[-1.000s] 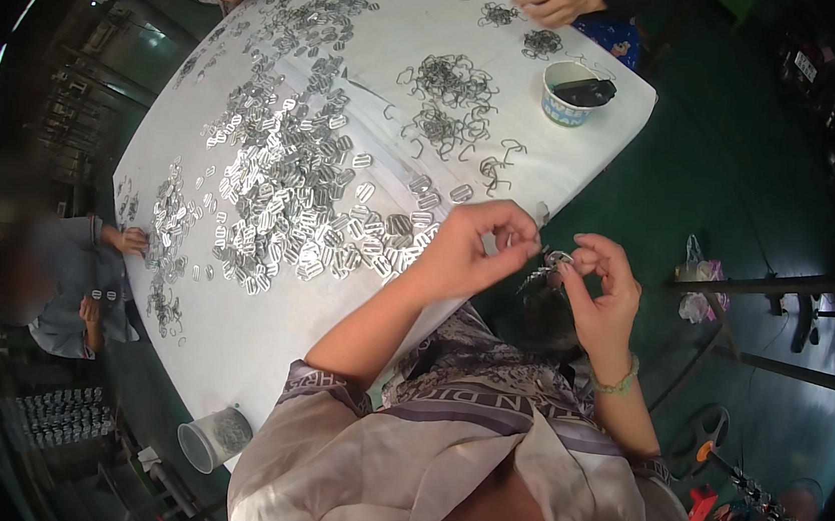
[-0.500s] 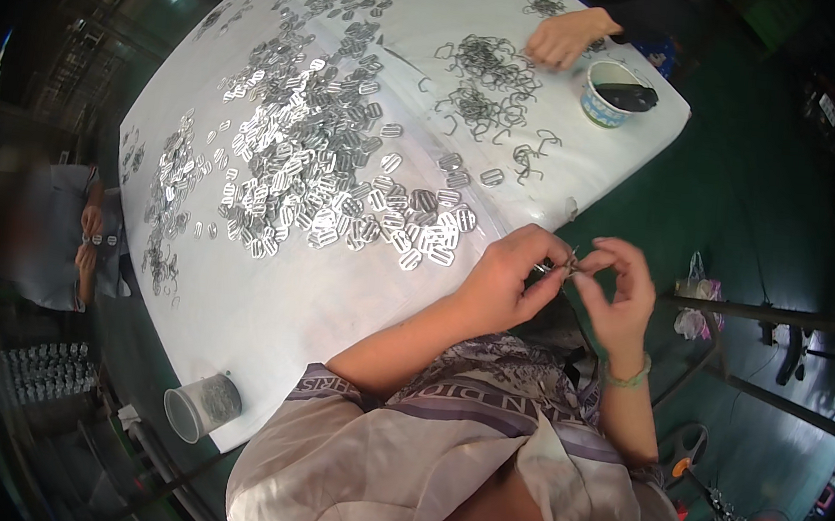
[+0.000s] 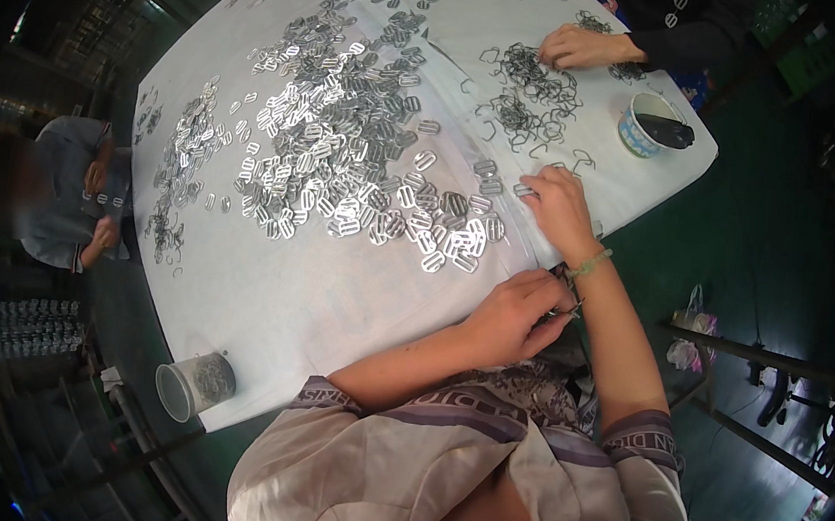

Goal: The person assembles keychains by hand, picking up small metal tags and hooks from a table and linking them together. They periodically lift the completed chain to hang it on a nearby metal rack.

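A white table (image 3: pixel 283 298) carries a wide spread of flat silver metal buckles (image 3: pixel 347 153). My right hand (image 3: pixel 561 209), with a green band at the wrist, lies on the table near its right edge. Its fingertips pinch one metal buckle (image 3: pixel 523 189) at the rim of the spread. My left hand (image 3: pixel 516 315) is curled at the table's near edge, closed on a small metal piece (image 3: pixel 570 308) that barely shows past the fingers.
A tangle of bent wire hooks (image 3: pixel 525 85) lies at the far right, with another person's hand (image 3: pixel 581 47) beside it. A white bowl (image 3: pixel 651 127) with dark contents stands near the right corner. A clear plastic cup (image 3: pixel 192 385) sits at the near left corner. A seated person (image 3: pixel 58 186) is at the left.
My right hand has left my left hand and reached forward onto the table to a buckle. My left hand stays at the near edge. The other person's hand has moved to the wire hooks.
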`<state>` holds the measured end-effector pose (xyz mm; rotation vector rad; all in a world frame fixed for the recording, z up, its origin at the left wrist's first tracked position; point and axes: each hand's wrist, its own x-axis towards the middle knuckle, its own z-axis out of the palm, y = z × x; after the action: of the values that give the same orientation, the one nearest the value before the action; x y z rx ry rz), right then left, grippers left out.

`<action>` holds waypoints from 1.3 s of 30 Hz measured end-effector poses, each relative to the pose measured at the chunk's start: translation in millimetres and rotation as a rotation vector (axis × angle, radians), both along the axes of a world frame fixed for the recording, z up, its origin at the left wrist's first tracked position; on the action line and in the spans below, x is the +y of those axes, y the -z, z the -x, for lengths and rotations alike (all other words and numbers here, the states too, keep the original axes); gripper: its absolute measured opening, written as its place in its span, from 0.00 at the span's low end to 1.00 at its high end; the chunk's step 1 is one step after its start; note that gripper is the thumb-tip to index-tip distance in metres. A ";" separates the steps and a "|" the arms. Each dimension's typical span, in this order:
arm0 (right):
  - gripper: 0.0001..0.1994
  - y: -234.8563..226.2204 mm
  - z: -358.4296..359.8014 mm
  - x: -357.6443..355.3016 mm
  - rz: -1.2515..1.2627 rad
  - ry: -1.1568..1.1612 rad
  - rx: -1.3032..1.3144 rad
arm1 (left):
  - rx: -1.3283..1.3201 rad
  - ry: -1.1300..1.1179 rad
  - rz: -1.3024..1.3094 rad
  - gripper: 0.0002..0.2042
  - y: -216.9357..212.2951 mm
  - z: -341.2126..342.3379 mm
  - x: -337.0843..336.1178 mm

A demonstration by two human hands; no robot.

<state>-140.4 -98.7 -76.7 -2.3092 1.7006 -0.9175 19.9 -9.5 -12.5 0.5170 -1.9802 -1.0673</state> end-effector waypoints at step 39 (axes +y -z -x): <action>0.05 -96.8 29.4 137.2 -0.068 0.323 -0.677 | -0.784 -0.476 0.511 0.06 69.1 48.3 -178.9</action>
<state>-169.8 38.5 20.1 -1.4345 1.7479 -1.4548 -28.4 -188.4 -81.6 1.1588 -2.4757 -0.0163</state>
